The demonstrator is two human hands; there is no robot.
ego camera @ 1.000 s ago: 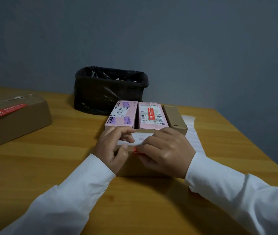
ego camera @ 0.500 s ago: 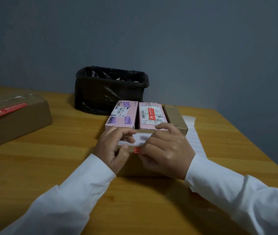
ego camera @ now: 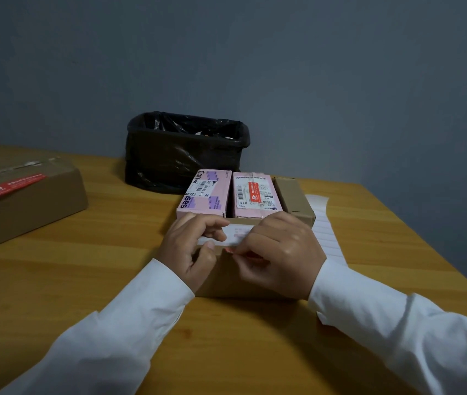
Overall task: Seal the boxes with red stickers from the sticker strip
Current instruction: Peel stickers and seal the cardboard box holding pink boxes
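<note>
Head view: over a wooden table point(ego camera: 89, 286), the left hand point(ego camera: 191, 249) grips a cardboard box point(ego camera: 226, 280); the right hand point(ego camera: 280, 252) pinches a red sticker point(ego camera: 233, 251) at its front edge. Beyond: sticker strip point(ego camera: 323, 226), pink boxes point(ego camera: 206, 195), black bin point(ego camera: 181, 155), grey wall point(ego camera: 255, 67).

Brown cardboard box point(ego camera: 226, 277) sits at bench centre, w/ white label point(ego camera: 236, 233) on top and a red sticker point(ego camera: 243, 253) at its front top edge, mostly hidden. Behind it: 2 pink boxes, left one point(ego camera: 205, 193) unstickered, right one point(ego camera: 255, 195) w/ red sticker on top; small brown box point(ego camera: 293, 199) next right. White sticker strip point(ego camera: 325, 226) lies flat to the right. Far left, bigger brown box point(ego camera: 24, 201) w/ red sticker.
</note>
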